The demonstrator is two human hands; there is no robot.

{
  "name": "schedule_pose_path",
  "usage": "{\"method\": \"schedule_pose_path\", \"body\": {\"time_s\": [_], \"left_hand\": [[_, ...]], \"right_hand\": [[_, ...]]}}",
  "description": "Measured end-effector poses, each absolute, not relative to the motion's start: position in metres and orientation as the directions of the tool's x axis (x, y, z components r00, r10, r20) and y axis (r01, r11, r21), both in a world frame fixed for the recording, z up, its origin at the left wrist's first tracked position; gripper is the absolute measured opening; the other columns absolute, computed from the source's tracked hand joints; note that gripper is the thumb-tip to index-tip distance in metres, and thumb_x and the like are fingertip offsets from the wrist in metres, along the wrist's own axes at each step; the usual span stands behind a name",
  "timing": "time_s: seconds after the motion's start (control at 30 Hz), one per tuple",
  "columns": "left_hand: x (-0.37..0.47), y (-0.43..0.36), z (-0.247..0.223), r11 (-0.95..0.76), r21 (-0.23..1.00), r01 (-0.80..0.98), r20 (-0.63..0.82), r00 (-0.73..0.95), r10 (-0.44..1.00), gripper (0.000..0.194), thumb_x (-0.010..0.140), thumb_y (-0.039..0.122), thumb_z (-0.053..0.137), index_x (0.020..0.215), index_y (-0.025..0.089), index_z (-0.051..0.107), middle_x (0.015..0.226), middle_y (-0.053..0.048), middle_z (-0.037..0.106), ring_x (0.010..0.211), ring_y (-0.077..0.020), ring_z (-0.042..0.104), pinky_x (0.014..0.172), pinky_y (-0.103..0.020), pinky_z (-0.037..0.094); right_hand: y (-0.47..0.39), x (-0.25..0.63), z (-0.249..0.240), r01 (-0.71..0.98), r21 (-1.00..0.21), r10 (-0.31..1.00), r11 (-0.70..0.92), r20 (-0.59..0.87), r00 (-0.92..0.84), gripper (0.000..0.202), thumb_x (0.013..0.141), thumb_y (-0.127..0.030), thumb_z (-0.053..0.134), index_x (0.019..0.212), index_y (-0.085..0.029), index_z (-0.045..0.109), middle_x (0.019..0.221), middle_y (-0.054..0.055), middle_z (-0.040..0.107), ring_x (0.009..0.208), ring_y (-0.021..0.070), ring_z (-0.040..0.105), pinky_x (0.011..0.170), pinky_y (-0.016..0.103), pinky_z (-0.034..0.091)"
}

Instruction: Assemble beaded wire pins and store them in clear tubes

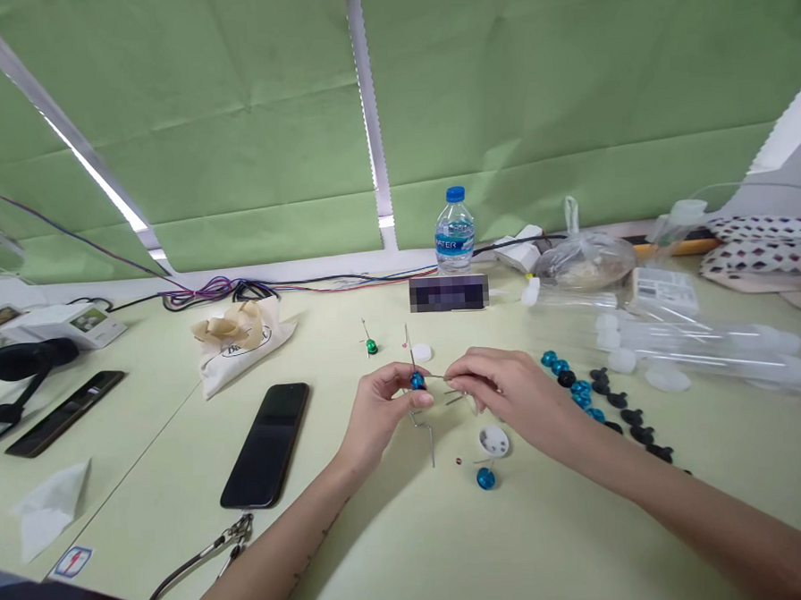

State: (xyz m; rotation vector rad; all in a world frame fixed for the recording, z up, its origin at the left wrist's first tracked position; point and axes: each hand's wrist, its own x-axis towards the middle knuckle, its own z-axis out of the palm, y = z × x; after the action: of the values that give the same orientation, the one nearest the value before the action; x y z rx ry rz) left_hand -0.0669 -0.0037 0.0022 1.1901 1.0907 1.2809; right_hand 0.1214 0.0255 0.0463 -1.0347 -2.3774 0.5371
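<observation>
Between the thumb and fingers of my left hand [387, 406] is a small blue ball [416, 381], with a thin metal rod rising above it and a bent wire [429, 437] below. My right hand [495, 386] pinches the end of a thin metal rod [437, 376] that reaches sideways to the ball. Under my right hand lies a round white cap [494, 441] with small pieces inside. Nearer to me rests another blue ball [486, 479] with a thin wire. A green ball [372, 346] on wires and a white lid [421, 353] lie beyond my hands.
A black phone [266, 446] and a cloth pouch [242, 344] lie left. Behind stands a water bottle [454, 234]. At right are blue balls [581, 393], black parts [631, 418] and clear tubes [712, 342]. Cables [218, 292] run along the back.
</observation>
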Motion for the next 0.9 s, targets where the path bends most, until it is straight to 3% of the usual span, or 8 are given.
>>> {"method": "schedule_pose_path", "body": {"time_s": [0.47,0.6,0.7,0.8,0.9], "left_hand": [[-0.063,-0.006,-0.003,-0.102,0.994,0.033,0.101,0.023,0.995,0.014,0.067,0.019,0.074,0.076,0.017,0.064,0.086,-0.004,0.066,0.082,-0.0171,0.058,0.073,-0.027,0.047],[-0.063,-0.007,-0.001,-0.079,0.996,-0.050,0.082,0.063,0.995,0.013,0.079,0.029,0.064,0.081,0.016,0.065,0.085,-0.006,0.067,0.081,-0.0183,0.062,0.076,-0.032,0.051],[-0.066,-0.007,0.005,-0.003,0.995,-0.096,0.018,0.158,0.987,0.018,0.080,0.033,0.064,0.079,0.015,0.064,0.078,-0.006,0.068,0.075,-0.0181,0.064,0.073,-0.033,0.053],[-0.072,-0.007,0.011,0.079,0.994,-0.080,-0.053,0.293,0.955,0.023,0.080,0.035,0.063,0.077,0.012,0.065,0.072,-0.006,0.066,0.069,-0.0164,0.063,0.070,-0.031,0.054],[-0.076,-0.006,0.014,0.162,0.983,-0.088,-0.120,0.360,0.925,0.029,0.082,0.037,0.061,0.073,0.010,0.067,0.069,-0.007,0.064,0.066,-0.0152,0.063,0.065,-0.027,0.054]], "right_hand": [[0.014,0.115,0.038,0.583,-0.544,0.784,0.603,0.268,-0.561,0.024,0.089,-0.018,0.047,0.074,-0.020,0.064,0.072,0.000,0.064,0.060,0.0125,0.053,0.054,0.024,0.035],[0.014,0.114,0.039,0.593,-0.546,0.792,0.592,0.256,-0.555,0.022,0.089,-0.017,0.047,0.073,-0.020,0.063,0.070,-0.001,0.063,0.058,0.0121,0.052,0.053,0.024,0.035],[0.013,0.115,0.040,0.599,-0.516,0.777,0.612,0.251,-0.578,0.024,0.089,-0.015,0.045,0.074,-0.020,0.063,0.071,-0.001,0.061,0.058,0.0118,0.052,0.054,0.024,0.035],[0.011,0.117,0.038,0.593,-0.381,0.701,0.709,0.293,-0.651,0.027,0.089,-0.009,0.040,0.074,-0.019,0.061,0.071,0.000,0.058,0.057,0.0116,0.050,0.053,0.024,0.034],[0.009,0.119,0.034,0.535,-0.088,0.526,0.840,0.372,-0.765,0.028,0.082,0.000,0.037,0.075,-0.017,0.058,0.071,0.002,0.055,0.053,0.0125,0.047,0.047,0.026,0.029]]}}
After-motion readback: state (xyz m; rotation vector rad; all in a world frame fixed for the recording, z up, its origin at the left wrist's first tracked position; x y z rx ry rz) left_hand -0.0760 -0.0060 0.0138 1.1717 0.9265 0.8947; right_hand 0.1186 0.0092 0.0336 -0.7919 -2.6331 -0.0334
